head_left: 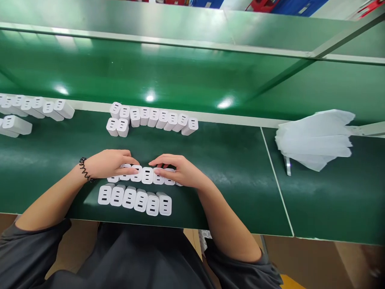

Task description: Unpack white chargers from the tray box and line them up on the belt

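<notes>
A row of white multi-port chargers (147, 176) stands on the green table before me, port faces up. My left hand (116, 163) lies over the row's left part, its thumb across the tops and its fingers bent behind. Around the right part, my right hand (177, 168) has its thumb on the tops and its fingers curled at the far side. Both hands cover some of these chargers. Nearer to me, a second row of white chargers (129, 197) is untouched, its pieces side by side and leaning slightly.
At the back stands another row of chargers (153, 117), with two more chargers (117, 127) before its left end. More chargers (38, 106) line the far left. A fanned stack of thin white sheets (314, 140) lies at right. A green panel (180, 76) rises behind the table (234, 192).
</notes>
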Motion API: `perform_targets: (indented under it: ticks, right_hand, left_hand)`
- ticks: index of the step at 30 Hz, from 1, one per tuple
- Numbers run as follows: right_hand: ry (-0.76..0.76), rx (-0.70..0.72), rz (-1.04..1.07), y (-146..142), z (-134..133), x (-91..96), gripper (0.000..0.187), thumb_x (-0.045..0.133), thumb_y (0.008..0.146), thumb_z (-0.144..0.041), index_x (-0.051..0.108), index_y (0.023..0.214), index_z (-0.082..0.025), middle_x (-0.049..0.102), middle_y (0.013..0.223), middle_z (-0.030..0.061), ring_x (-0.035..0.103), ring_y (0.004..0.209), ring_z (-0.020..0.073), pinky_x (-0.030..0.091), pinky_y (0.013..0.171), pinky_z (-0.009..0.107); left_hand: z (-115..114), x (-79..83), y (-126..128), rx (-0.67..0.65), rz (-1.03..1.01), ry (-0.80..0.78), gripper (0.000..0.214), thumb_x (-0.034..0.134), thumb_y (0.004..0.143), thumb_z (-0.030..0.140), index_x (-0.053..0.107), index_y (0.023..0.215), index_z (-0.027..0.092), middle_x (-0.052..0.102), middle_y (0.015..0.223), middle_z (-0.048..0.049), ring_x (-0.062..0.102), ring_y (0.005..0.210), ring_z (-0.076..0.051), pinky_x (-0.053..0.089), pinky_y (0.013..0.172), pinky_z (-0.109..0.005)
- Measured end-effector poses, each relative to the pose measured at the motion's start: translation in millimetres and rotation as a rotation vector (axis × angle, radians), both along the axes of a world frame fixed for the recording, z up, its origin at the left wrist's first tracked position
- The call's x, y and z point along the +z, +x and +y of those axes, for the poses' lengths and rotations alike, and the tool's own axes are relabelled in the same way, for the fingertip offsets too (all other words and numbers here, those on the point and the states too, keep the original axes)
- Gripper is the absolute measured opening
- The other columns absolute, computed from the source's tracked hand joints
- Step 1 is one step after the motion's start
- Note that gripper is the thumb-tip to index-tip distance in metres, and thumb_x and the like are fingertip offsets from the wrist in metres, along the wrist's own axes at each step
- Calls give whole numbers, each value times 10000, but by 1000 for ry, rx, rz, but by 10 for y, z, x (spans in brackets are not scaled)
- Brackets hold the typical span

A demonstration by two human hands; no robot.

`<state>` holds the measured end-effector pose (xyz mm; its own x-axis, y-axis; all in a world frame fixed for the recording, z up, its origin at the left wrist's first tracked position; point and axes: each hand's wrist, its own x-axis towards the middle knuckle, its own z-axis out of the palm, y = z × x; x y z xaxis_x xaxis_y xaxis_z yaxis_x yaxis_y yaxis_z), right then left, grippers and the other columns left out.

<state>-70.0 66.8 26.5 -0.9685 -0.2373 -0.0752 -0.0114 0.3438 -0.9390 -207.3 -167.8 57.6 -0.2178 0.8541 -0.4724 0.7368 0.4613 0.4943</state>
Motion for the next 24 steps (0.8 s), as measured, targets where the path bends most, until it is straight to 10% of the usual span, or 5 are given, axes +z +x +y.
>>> perform_targets:
  ticks: [11, 24]
  right_hand:
    - [-169, -48, -86, -19, 234, 22, 413, 403, 1008, -457, 672, 1148, -176, 676, 1141, 81, 637, 963, 192, 522, 849, 347]
    - [32, 209, -207, 96, 616, 84, 472, 650, 881, -411, 592, 1308, -219, 651, 1176, 68, 611, 824, 134, 532, 623, 218]
  left_hand:
    - [-13, 3, -40, 29, -2, -44, 587, 309, 944, 672, 589, 1313, 311, 605, 1157, -36, 622, 834, -161, 439, 775, -259]
    - [-24, 32, -80, 31, -36, -44, 584, 335, 941, 667, 586, 1326, 307, 620, 1173, -42, 625, 874, -175, 467, 776, -260]
